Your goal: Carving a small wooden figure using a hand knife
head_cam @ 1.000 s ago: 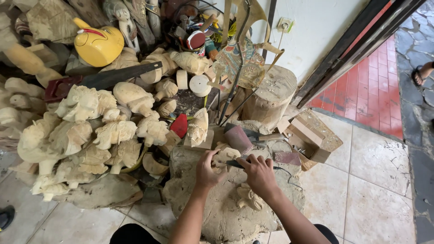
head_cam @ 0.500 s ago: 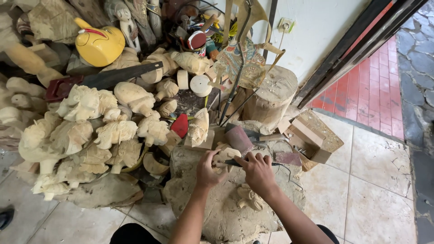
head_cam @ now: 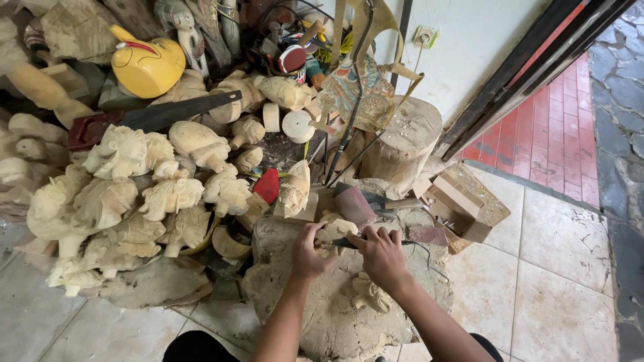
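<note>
My left hand (head_cam: 310, 251) grips a small pale wooden carving (head_cam: 335, 231) resting on a big dusty stump block (head_cam: 295, 308). My right hand (head_cam: 382, 255) holds a thin dark carving tool (head_cam: 347, 243) with its tip against the carving. Both hands sit close together over the block's top. Another small carved figure (head_cam: 370, 295) lies on the block just below my right wrist.
A heap of unfinished pale wooden figures (head_cam: 134, 194) fills the left. A handsaw (head_cam: 161, 117) and a yellow painted bird figure (head_cam: 144, 64) lie above it. A round log stump (head_cam: 402, 144) stands behind, a mallet (head_cam: 359, 204) and a cardboard box (head_cam: 463, 208) to the right, on tiled floor (head_cam: 563, 268).
The hands have stayed on the carving with only slight shifts of the tool. Nothing else has moved.
</note>
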